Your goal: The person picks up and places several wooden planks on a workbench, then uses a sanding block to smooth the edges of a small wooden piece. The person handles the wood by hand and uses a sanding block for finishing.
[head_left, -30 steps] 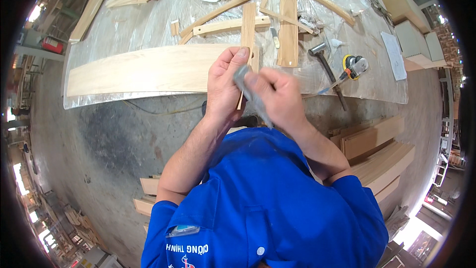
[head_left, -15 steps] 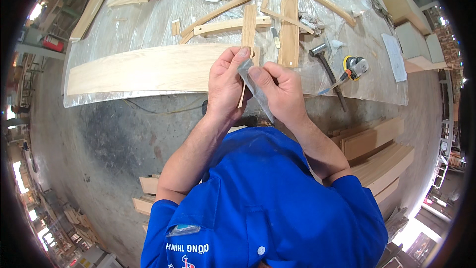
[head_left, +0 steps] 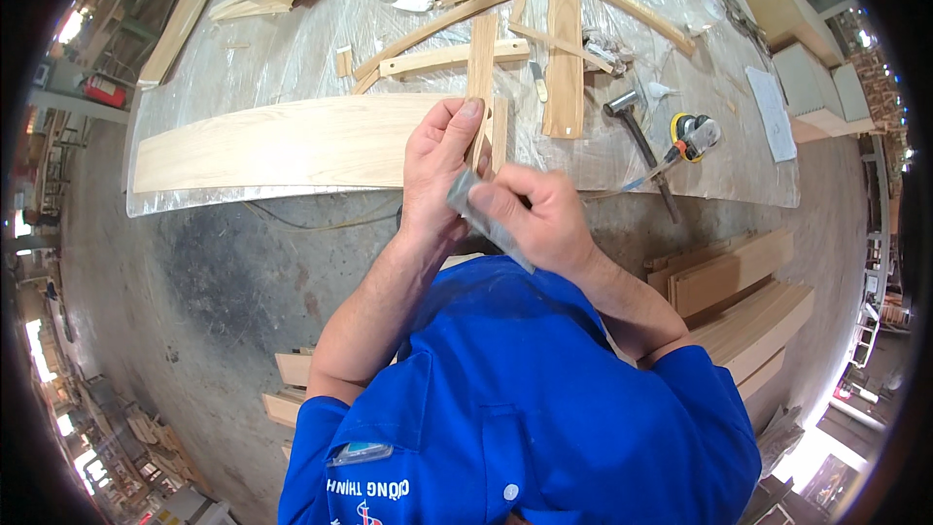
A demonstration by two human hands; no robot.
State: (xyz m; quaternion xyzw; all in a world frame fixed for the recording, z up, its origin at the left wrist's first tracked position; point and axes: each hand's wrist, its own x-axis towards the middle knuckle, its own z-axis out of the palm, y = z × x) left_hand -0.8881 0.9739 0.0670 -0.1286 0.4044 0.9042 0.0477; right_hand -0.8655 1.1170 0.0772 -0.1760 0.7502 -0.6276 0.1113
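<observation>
My left hand (head_left: 435, 157) is closed round a narrow wooden strip (head_left: 482, 53), thumb pressed on its face. The strip points away from me over the near edge of the table; its lower end is mostly hidden behind my fingers. A flat grey strip that looks like folded sandpaper (head_left: 489, 224) is pinched in my right hand (head_left: 546, 222), thumb on top. Its upper end lies close by my left palm, beside the wood; whether it touches the wood I cannot tell.
A long pale curved board (head_left: 282, 141) lies on the plastic-covered table (head_left: 321, 29). Beyond are a knife (head_left: 538, 83), a wooden slat (head_left: 564, 68), a hammer (head_left: 641, 136) and a yellow-rimmed sander (head_left: 695, 136). Stacked boards (head_left: 743, 277) stand at the right on the floor.
My right hand has moved down toward me with the sandpaper, along the wooden strip. My left hand keeps its grip and has shifted only slightly.
</observation>
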